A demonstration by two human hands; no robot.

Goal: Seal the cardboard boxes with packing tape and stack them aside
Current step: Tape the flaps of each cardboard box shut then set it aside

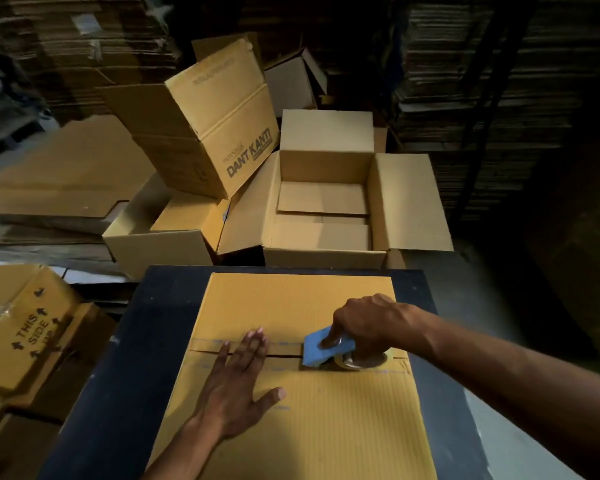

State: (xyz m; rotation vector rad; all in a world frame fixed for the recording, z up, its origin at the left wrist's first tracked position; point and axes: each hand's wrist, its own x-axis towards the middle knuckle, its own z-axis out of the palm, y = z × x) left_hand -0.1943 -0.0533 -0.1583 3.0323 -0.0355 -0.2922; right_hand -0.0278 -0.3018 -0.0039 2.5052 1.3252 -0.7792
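On the black desk (118, 358), my flat left hand (238, 382) presses the closed yellow-brown cardboard box (291, 306) across its centre seam, steadying the flaps, while my right-hand grip (364, 327) wraps the blue tape dispenser (326, 348) riding that seam.

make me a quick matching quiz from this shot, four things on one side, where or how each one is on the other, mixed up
Things:
1. left hand
2. right hand
3. DANT KANTI box
4. THIS SIDE UP box

States:
A. tilted, resting on the open boxes behind the table
B. gripping the blue tape dispenser
C. flat on the box being sealed
D. left of the black table

Pairs: 1-C, 2-B, 3-A, 4-D
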